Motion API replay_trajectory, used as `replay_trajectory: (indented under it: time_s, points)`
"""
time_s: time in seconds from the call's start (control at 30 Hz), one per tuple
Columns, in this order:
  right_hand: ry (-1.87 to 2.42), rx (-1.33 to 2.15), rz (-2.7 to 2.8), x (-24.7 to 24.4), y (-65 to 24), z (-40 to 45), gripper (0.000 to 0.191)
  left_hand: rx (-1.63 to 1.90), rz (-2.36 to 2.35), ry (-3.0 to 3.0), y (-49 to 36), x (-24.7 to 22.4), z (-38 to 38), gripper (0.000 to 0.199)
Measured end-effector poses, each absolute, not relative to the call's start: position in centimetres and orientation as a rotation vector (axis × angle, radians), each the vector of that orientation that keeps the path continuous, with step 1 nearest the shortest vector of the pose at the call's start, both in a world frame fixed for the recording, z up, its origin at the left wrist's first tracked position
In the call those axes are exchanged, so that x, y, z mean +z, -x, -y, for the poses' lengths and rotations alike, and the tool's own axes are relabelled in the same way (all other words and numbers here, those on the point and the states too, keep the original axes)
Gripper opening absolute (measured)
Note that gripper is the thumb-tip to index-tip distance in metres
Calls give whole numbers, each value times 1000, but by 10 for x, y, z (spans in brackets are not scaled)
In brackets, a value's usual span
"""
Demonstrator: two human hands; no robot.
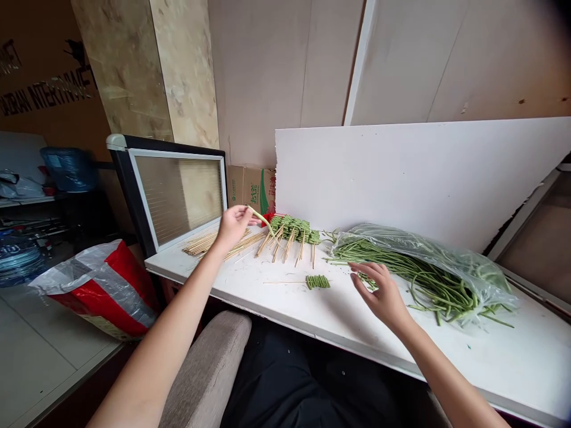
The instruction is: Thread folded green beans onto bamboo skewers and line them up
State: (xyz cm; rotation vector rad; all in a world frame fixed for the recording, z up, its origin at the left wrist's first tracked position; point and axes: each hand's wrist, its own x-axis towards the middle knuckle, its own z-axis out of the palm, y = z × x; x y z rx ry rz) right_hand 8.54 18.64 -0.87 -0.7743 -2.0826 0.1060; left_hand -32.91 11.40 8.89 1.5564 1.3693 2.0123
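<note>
Clear plastic bag point(414, 241): open toward the left; long green beans point(397, 258) fill it and spill out onto the white surface point(267, 303)
Cardboard box point(250, 181): behind the stack of skewered bundles point(292, 229); green and red print, mostly characters too small to read
Sack point(102, 291): red, white and silver, beside the surface at left; contents hidden
Blue water jugs point(69, 169): at far left, one above the other
Wall lettering point(57, 89): dark capitals, seemingly "INTERTNWET"
Left hand point(236, 224): arm stretched forward; fingers pinch a single bean point(261, 216) above the surface, near the bare skewers point(200, 242)
Right hand point(380, 291): forearm angled in from the right; fingers spread wide, over some short bean pieces point(368, 279)
Skewered bean coil point(317, 282): lies flat between the hands, nearer the front edge than the stack
</note>
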Motion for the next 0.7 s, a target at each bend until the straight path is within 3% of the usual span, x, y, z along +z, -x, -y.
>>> replay_trajectory:
  time_s: [0.17,0.37,0.7]
  points:
    - [680,107,2055,12,-63,-153,35,1707,-1024,-1705,242,67,-108,39]
    - [594,213,2156,20,-66,-138,35,1567,-959,-1834,157,53,-86,30]
    - [633,428,2137,20,-79,-151,34,1519,-1150,-1967,155,45,-94,31]
